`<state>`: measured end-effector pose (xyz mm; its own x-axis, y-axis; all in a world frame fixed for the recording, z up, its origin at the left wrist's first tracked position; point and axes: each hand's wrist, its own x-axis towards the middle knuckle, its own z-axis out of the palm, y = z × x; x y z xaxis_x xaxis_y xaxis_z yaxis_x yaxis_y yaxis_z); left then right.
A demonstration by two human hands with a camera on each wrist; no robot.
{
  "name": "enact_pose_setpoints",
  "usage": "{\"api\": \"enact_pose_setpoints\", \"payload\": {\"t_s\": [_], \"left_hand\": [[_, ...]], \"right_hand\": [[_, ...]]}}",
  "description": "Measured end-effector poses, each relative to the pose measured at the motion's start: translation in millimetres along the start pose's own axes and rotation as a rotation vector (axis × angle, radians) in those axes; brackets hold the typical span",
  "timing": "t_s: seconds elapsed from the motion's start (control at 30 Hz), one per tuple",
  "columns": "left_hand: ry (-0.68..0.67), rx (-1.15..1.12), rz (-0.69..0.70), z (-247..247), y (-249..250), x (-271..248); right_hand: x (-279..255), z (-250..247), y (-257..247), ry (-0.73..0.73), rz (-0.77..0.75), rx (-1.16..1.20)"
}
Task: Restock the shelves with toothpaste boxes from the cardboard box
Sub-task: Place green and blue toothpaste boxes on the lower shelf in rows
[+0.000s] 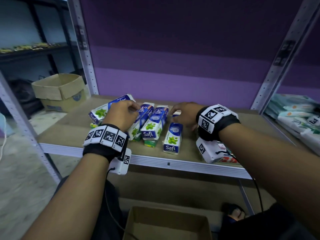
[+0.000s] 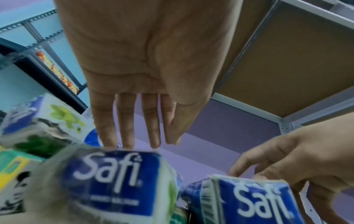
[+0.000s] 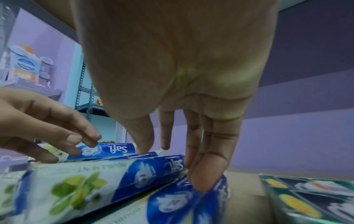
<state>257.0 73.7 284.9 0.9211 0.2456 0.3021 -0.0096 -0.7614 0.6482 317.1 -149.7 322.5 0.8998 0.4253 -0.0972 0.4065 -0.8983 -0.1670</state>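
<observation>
While both hands hover over shelf (image 1: 72,118), Safi toothpaste boxes (image 1: 155,123) lie jumbled on board. Left hand (image 1: 121,116) fingers straight, tips touching box top, clasping nothing. Right hand (image 1: 185,115) fingers extended, tips on rightmost box (image 1: 172,139). Open cardboard box (image 1: 166,224) on floor below. Second carton (image 1: 58,92) far left. Packets (image 1: 297,116) crowd right bay.

Several toothpaste boxes (image 1: 154,125) lie in a loose cluster on the shelf (image 1: 72,125), some stacked on others. The left hand (image 1: 123,115) is over the cluster's left part, the right hand (image 1: 186,114) over its right. One cardboard box (image 1: 59,91) sits left of the shelf, another (image 1: 166,224) below it. Packets (image 1: 297,118) lie to the right.
</observation>
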Motion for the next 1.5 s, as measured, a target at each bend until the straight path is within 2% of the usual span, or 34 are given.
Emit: {"api": "enact_pose_setpoints", "payload": {"t_s": [0.13,0.4,0.53,0.7,1.0,1.17,1.37,1.5], "left_hand": [[-0.023,0.014,-0.092,-8.3,-15.0,0.5],[-0.169,0.101,-0.195,-7.5,-24.6,-0.3],[-0.173,0.057,-0.231,-7.3,-25.9,2.1],[-0.186,0.06,-0.249,-5.7,-25.4,4.1],[-0.187,0.08,-0.224,-3.5,-24.5,1.2],[-0.224,0.13,-0.194,0.4,-20.0,-1.1],[-0.211,0.155,-0.2,4.0,-18.0,0.7],[-0.193,0.161,-0.198,6.0,-18.5,1.4]], "right_hand": [[18.3,6.4,-29.9,-0.022,0.009,-0.003],[45.7,26.0,-62.3,-0.101,0.043,-0.006],[50.6,29.7,-64.0,-0.104,0.091,0.07],[47.4,28.5,-68.8,-0.127,0.076,0.232],[42.7,25.3,-57.1,-0.063,0.1,0.508],[29.8,25.8,-45.7,-0.038,0.171,0.757],[12.1,10.8,-30.8,0.033,0.19,0.761],[0.3,4.2,-19.7,0.054,0.222,0.618]]}}
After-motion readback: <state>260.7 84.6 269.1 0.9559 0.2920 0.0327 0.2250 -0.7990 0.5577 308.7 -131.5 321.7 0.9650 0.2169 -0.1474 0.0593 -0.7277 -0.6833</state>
